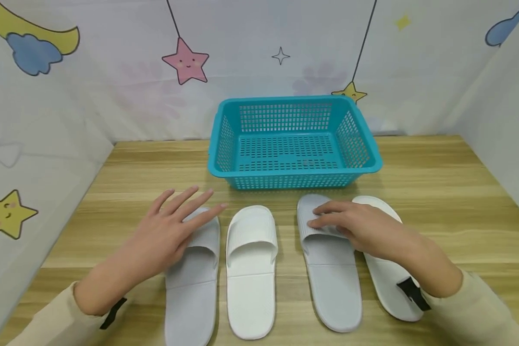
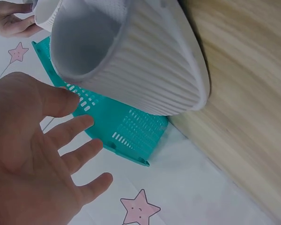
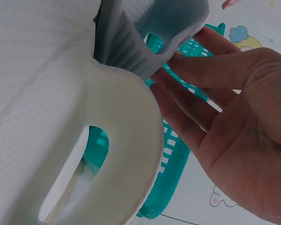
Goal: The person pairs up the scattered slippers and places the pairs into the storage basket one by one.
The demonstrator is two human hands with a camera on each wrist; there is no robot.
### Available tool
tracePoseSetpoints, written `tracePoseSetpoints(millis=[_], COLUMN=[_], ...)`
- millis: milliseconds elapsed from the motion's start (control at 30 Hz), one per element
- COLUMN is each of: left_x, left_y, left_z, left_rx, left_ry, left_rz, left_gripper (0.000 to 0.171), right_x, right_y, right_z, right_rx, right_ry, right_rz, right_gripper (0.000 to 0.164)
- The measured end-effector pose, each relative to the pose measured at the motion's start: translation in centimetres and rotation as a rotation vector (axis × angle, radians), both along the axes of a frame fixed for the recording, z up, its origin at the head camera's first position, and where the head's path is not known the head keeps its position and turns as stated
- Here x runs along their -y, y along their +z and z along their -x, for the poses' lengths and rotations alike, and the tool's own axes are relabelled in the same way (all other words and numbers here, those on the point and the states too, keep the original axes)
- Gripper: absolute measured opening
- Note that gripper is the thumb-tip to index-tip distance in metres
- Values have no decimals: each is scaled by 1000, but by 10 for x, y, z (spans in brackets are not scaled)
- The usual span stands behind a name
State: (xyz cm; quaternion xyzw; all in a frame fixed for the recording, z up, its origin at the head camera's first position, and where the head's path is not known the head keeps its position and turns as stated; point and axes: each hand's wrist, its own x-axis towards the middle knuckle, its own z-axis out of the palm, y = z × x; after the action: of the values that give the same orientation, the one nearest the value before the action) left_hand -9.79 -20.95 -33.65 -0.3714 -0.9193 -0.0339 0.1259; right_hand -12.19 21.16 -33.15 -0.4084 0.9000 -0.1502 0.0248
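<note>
Four slippers lie side by side, toes away from me: a left grey slipper (image 1: 192, 298), a white slipper (image 1: 251, 288), a right grey slipper (image 1: 333, 283) and a slanted white slipper (image 1: 382, 274). My left hand (image 1: 166, 233) hovers over the left grey one's strap with fingers spread, holding nothing; the left wrist view shows a gap between fingertips and ribbed strap (image 2: 150, 61). My right hand (image 1: 367, 228) has its fingertips at the right grey slipper's strap (image 3: 131, 47). Its thumb is near the strap's edge, and the slipper lies flat.
A turquoise mesh basket (image 1: 294, 174) stands behind the slippers at the back of the wooden table (image 1: 155, 163), with nothing inside. A white cloth (image 1: 251, 29) printed with stars and clouds hangs behind and along both sides.
</note>
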Motion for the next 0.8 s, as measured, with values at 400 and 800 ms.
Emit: tracePoseSetpoints(millis=[400,800], left_x=[18,16], left_y=[3,4], left_z=[-6,-4], left_rx=[14,86], left_ry=[-74,-111], left_rz=[69,142], left_gripper=[106,113], right_x=[8,10], right_y=[0,-2], right_z=[0,-4], right_rx=[-5,-8], right_ry=[-18,-59], right_rz=[-12,-39], right_gripper=[55,48])
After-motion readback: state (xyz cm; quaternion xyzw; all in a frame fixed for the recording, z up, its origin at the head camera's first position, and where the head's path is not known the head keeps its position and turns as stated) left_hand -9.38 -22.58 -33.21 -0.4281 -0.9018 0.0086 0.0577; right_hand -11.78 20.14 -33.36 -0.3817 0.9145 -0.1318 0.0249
